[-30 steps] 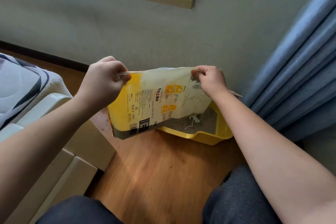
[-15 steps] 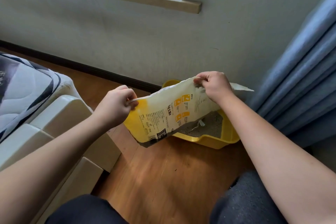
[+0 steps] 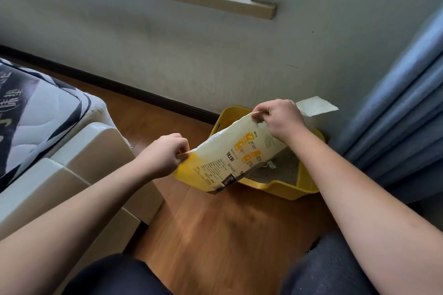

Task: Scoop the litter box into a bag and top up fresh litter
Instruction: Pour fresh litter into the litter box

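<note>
Over the yellow litter box (image 3: 282, 189) by the wall, the left hand (image 3: 163, 157) and right hand (image 3: 281, 120) each pinch a top corner of the litter bag (image 3: 236, 155), torn strip trailing right. This looks like the top-up step; next, tip the mouth toward the grey litter. Its print is too small to read.

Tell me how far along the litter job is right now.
Done: nothing I can confirm; no waste bag shows. In hand: the left hand and right hand pinch the litter bag's top edge above the yellow litter box. Left: pouring fresh litter.
</note>
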`<state>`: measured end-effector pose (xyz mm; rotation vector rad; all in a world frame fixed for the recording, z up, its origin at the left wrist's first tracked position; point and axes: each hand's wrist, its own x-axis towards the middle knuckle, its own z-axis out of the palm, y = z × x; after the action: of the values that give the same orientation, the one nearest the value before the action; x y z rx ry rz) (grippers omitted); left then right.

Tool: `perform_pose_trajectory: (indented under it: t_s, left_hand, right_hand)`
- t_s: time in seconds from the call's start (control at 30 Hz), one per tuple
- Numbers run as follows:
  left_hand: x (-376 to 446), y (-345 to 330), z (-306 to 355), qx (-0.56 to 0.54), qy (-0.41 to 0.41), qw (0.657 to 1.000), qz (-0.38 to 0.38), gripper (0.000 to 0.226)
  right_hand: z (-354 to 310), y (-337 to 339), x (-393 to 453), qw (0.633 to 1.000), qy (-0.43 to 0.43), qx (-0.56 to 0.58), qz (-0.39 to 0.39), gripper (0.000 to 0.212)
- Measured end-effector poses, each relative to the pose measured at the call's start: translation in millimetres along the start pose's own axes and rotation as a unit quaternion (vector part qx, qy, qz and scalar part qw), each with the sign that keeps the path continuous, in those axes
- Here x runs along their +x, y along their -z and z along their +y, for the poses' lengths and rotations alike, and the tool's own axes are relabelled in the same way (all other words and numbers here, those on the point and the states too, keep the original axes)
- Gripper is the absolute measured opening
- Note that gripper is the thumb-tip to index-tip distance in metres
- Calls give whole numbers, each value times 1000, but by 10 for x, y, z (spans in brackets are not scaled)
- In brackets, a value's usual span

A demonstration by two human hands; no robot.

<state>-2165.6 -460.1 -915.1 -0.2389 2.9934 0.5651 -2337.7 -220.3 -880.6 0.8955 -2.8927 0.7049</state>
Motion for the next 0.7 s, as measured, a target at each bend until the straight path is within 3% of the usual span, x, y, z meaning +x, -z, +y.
perform_pose_trajectory:
  t_s: [0.17, 0.3, 0.4, 0.57, 0.7]
  left_hand:
    - [123, 12, 243, -21, -17, 1000, 10, 9]
    - [279, 35, 568, -65, -30, 997, 7, 42]
    - [368, 133, 760, -78, -16, 997, 14, 53]
    - [322, 509, 947, -142, 42, 989, 14, 38]
    - [172, 1043, 1151, -111, 84, 988, 60, 17]
  right_hand:
    - [-104, -52, 5, 998, 27, -55, 5, 22]
    - [-144, -84, 19, 995, 44, -88, 5, 22]
    - [-282, -30, 58, 991, 64, -117, -11, 21]
    - [-699, 338, 27, 984, 125, -119, -41, 23]
    - [-1112, 948, 60, 981, 151, -114, -52, 23]
